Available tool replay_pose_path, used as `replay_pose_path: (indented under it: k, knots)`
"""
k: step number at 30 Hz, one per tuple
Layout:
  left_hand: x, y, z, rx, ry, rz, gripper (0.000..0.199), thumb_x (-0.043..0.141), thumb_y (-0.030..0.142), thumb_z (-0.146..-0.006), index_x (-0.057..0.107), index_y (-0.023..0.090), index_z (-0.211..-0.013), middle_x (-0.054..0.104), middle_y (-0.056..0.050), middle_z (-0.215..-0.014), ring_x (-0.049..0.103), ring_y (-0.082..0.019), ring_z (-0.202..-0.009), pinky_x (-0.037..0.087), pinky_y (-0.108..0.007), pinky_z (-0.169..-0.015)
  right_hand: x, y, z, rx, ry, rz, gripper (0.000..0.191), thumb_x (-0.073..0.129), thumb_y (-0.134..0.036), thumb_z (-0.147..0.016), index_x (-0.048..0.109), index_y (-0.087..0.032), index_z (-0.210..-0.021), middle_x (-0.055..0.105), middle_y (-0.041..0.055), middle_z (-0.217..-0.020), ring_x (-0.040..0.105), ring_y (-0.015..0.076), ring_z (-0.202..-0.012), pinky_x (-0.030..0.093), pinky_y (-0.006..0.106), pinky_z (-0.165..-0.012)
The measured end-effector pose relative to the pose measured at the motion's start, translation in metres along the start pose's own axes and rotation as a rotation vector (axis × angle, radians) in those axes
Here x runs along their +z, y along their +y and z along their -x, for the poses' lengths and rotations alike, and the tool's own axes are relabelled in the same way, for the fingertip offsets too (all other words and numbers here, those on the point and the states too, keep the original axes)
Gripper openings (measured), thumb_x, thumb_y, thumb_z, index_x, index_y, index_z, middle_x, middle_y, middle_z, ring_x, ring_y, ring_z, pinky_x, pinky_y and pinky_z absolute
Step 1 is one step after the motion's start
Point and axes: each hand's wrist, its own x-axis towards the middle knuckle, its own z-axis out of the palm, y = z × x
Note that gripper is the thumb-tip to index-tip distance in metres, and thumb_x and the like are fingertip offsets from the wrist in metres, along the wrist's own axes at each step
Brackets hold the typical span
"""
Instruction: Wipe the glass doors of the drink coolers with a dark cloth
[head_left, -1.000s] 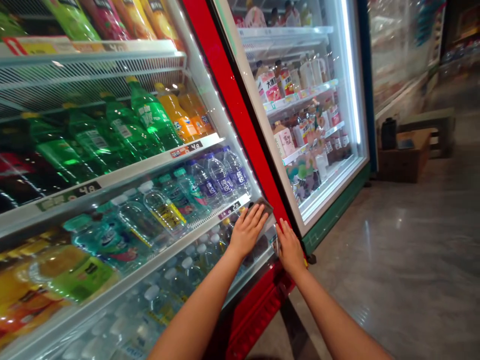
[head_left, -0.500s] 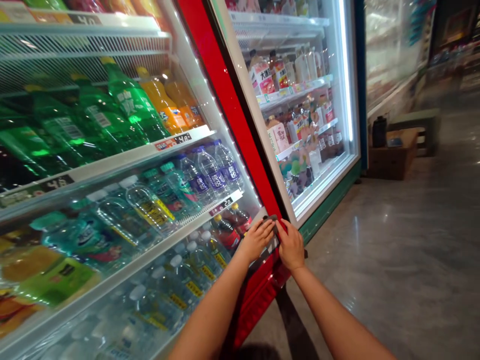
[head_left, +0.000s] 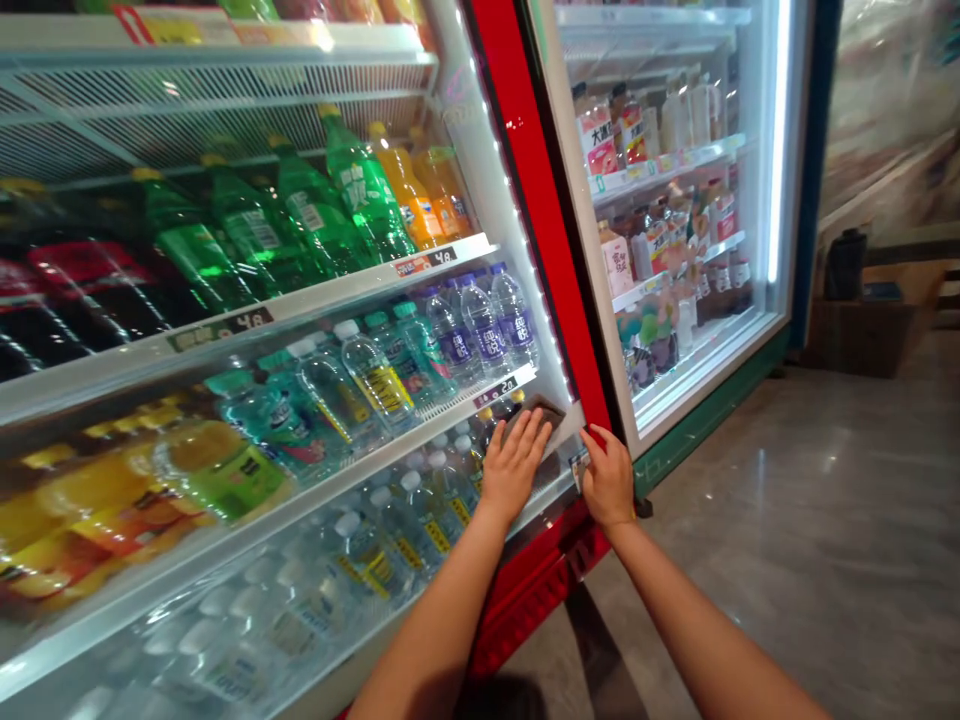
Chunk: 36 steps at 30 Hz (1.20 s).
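My left hand (head_left: 516,462) lies flat with its fingers stretched out over a dark grey-brown cloth (head_left: 553,412). It presses the cloth against the glass front of a drinks cooler, near the lower right corner. The red frame (head_left: 551,215) of this cooler runs down beside it. On the frame's lower part is my right hand (head_left: 609,478), its fingers bent over the edge and the index finger resting on the red strip. Behind the glass, close to the left hand, stand clear water bottles (head_left: 442,490) with yellow labels.
Shelves in the cooler hold green soda bottles (head_left: 367,190), orange soda bottles (head_left: 412,195) and purple-labelled water bottles (head_left: 480,325). A second lit cooler (head_left: 701,400) adjoins on the right. Beyond it, a cardboard box (head_left: 862,335) sits on the grey floor (head_left: 810,540).
The view has turned left, so the coolers appear farther right. My left hand has slid away from the frame onto the glass with the cloth. My right hand stays at the frame.
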Motion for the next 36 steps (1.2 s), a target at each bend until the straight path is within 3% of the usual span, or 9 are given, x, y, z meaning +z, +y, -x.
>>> replay_pose_path:
  k: [2, 7, 9, 14, 20, 23, 26, 32, 36]
  knots:
    - [-0.008, 0.000, 0.016, -0.098, 0.009, -0.008, 0.058, 0.046, 0.013, -0.098, 0.041, 0.022, -0.155, 0.030, -0.005, -0.165, 0.018, -0.021, -0.157, 0.000, -0.048, -0.131, -0.001, -0.003, -0.002, -0.001, 0.001, -0.017, 0.060, 0.046, -0.003, -0.080, 0.063, -0.022, -0.134, 0.059, 0.0144, -0.132, 0.055, 0.0287, -0.124, 0.050, 0.050, -0.104]
    - [-0.014, 0.008, 0.053, 0.201, -0.053, 0.077, 0.051, 0.047, 0.015, -0.099, 0.049, 0.022, -0.149, 0.033, 0.000, -0.165, 0.022, -0.017, -0.155, 0.006, -0.043, -0.131, -0.001, -0.019, -0.005, -0.013, 0.007, -0.037, 0.059, 0.047, -0.003, -0.078, 0.065, -0.024, -0.131, 0.059, 0.0137, -0.129, 0.056, 0.0286, -0.121, 0.049, 0.050, -0.104]
    - [-0.021, 0.002, 0.060, 0.122, -0.064, 0.060, 0.054, 0.046, 0.014, -0.099, 0.045, 0.025, -0.152, 0.031, 0.002, -0.165, 0.019, -0.016, -0.156, 0.004, -0.044, -0.131, 0.000, -0.028, -0.005, -0.039, -0.001, -0.055, 0.059, 0.047, -0.003, -0.078, 0.066, -0.024, -0.130, 0.060, 0.0133, -0.128, 0.057, 0.0281, -0.120, 0.049, 0.049, -0.104]
    - [-0.048, -0.008, 0.101, -0.318, -0.029, -0.066, 0.063, 0.050, 0.012, -0.096, 0.039, 0.026, -0.156, 0.031, -0.002, -0.165, 0.008, -0.021, -0.158, -0.003, -0.049, -0.131, 0.004, -0.046, -0.004, -0.083, 0.015, -0.105, 0.056, 0.046, -0.004, -0.080, 0.066, -0.024, -0.128, 0.061, 0.0125, -0.124, 0.058, 0.0270, -0.115, 0.050, 0.048, -0.101]
    - [-0.059, -0.009, 0.129, -0.097, -0.076, -0.020, 0.062, 0.046, 0.010, -0.096, 0.040, 0.030, -0.155, 0.035, 0.005, -0.163, 0.014, -0.013, -0.157, -0.001, -0.041, -0.131, 0.011, -0.075, -0.003, -0.144, 0.009, -0.185, 0.057, 0.046, -0.005, -0.082, 0.064, -0.025, -0.132, 0.062, 0.0119, -0.123, 0.058, 0.0266, -0.114, 0.049, 0.047, -0.099]
    - [-0.073, -0.026, 0.132, -0.257, -0.089, -0.049, 0.070, 0.049, 0.010, -0.095, 0.032, 0.031, -0.159, 0.033, 0.002, -0.164, 0.013, -0.016, -0.157, -0.004, -0.045, -0.131, 0.014, -0.092, 0.003, -0.179, -0.030, -0.220, 0.059, 0.047, -0.006, -0.082, 0.063, -0.026, -0.135, 0.061, 0.0119, -0.126, 0.058, 0.0269, -0.115, 0.049, 0.048, -0.100]
    - [-0.089, -0.032, 0.158, -0.486, -0.051, -0.112, 0.076, 0.056, 0.012, -0.092, 0.028, 0.030, -0.160, 0.030, -0.003, -0.165, 0.008, -0.021, -0.158, -0.003, -0.050, -0.130, 0.017, -0.107, 0.009, -0.228, -0.079, -0.240, 0.060, 0.049, -0.005, -0.080, 0.062, -0.026, -0.135, 0.060, 0.0117, -0.128, 0.058, 0.0275, -0.115, 0.049, 0.048, -0.099]
    - [-0.098, -0.029, 0.205, -0.321, -0.079, -0.077, 0.073, 0.052, 0.008, -0.091, 0.033, 0.031, -0.158, 0.035, 0.002, -0.163, 0.009, -0.014, -0.157, -0.002, -0.042, -0.131, 0.023, -0.138, 0.013, -0.276, -0.076, -0.278, 0.059, 0.050, -0.006, -0.079, 0.064, -0.027, -0.133, 0.061, 0.0108, -0.128, 0.059, 0.0266, -0.113, 0.049, 0.048, -0.099]
    - [-0.118, -0.056, 0.219, -0.504, -0.071, -0.126, 0.076, 0.058, 0.014, -0.091, 0.030, 0.032, -0.160, 0.031, -0.002, -0.165, 0.005, -0.020, -0.158, -0.002, -0.052, -0.130, 0.027, -0.160, 0.017, -0.305, -0.054, -0.310, 0.057, 0.050, -0.007, -0.081, 0.065, -0.027, -0.132, 0.061, 0.0106, -0.128, 0.059, 0.0259, -0.110, 0.051, 0.047, -0.096]
